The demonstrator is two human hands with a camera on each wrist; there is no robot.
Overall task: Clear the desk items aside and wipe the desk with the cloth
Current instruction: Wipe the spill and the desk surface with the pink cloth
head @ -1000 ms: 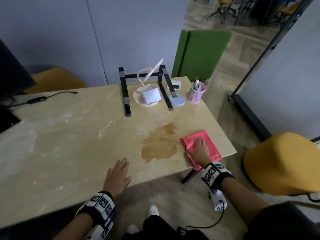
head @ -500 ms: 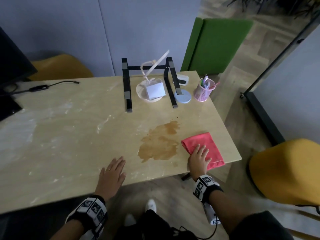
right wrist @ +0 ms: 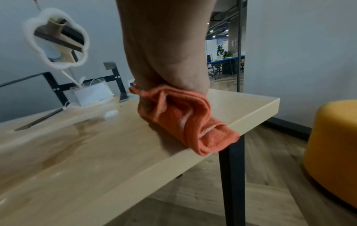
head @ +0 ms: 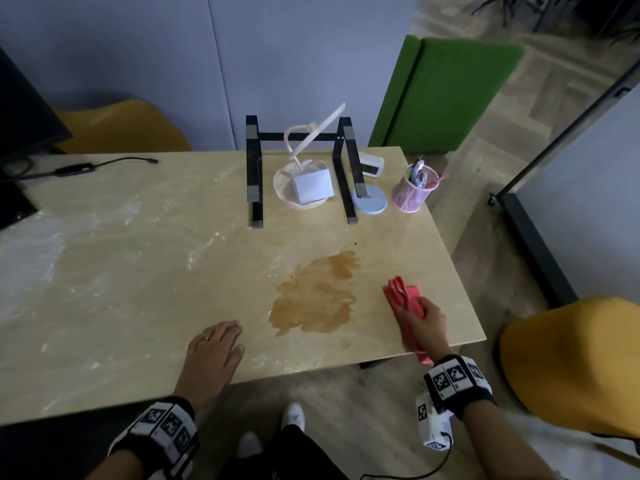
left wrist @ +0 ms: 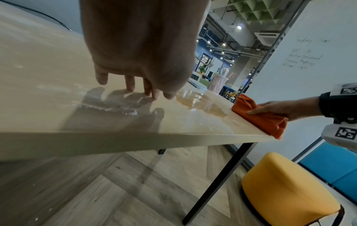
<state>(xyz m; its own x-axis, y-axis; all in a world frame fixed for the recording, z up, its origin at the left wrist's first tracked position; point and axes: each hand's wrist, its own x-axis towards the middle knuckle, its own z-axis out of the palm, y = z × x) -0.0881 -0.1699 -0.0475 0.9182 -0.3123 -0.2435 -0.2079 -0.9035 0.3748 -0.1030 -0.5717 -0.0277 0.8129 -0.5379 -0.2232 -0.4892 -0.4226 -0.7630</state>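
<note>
Your right hand (head: 423, 320) grips bunched red cloth (head: 403, 294) at desk (head: 138, 271) near edge; brown spill (head: 317, 296) lies at its 9 o'clock, long axis 7-to-1. Left hand (head: 214, 351) flat, fingers spread, farther from cloth.

You will find no legible text. The whiteboard (left wrist: 313, 50) at the right carries handwritten lines, too faint to read. The wrist bands (head: 453, 374) bear black-and-white square marker patterns only, with no letters or numbers.
</note>
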